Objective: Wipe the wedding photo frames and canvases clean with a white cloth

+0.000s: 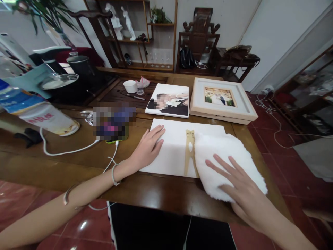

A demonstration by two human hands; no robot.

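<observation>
A white flat board [171, 146] lies face down near the front edge of a wooden table [78, 159]. A tan stand piece [189, 152] runs down its middle. My left hand [148, 147] lies flat and open on the board's left part, pressing it down. My right hand [241, 191] rests with fingers spread on a fluffy white cloth [229, 156] that covers the board's right side.
Behind the board lie an unframed photo print [169, 100] and a white-framed picture [222, 100]. A phone with a white cable [65, 151] sits at the left, beside a tipped canister [39, 111]. A white cup [130, 86], a kettle [78, 66], shelves and a carved chair stand farther back.
</observation>
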